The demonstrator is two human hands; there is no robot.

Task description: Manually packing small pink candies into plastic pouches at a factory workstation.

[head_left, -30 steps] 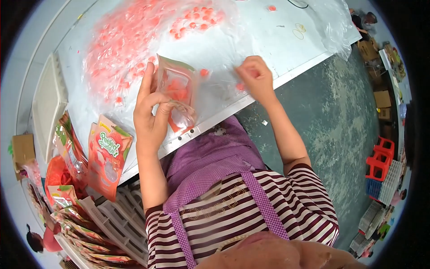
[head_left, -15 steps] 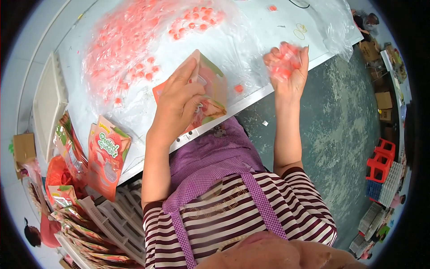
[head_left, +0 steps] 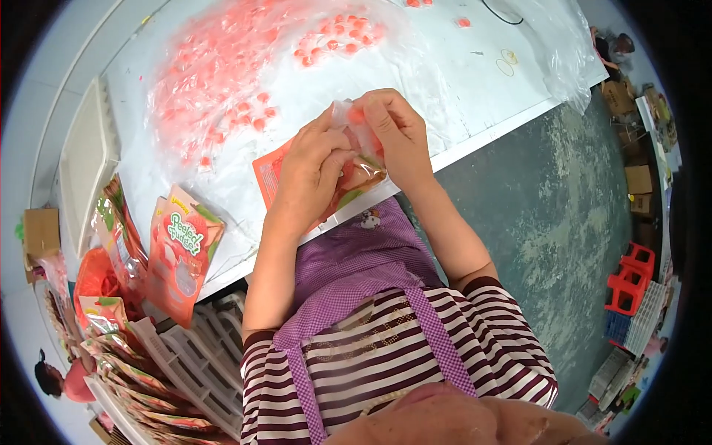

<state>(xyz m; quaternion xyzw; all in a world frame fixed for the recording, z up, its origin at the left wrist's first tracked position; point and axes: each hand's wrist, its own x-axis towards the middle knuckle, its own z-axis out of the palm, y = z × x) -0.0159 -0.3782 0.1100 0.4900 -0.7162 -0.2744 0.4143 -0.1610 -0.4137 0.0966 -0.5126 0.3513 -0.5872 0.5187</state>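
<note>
Pouch [head_left: 360, 179] at near edge of table [head_left: 475, 85], sweets [head_left: 341, 35] beyond pouch, more pouches [head_left: 180, 256] left, stools [head_left: 625, 289] far right

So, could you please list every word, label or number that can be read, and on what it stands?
I'll leave printed words uncopied, but here is where they stand:
Front pouch at left: large white lettering outlined in green, smaller yellow lettering above; legible.
Pouch in the left hand: fine print on its pink panel; too small to read.

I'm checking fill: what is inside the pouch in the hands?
A pink candy shows between the left hand and right hand; whether it is inside is unclear. The pouch and hands cover any other contents.
</note>
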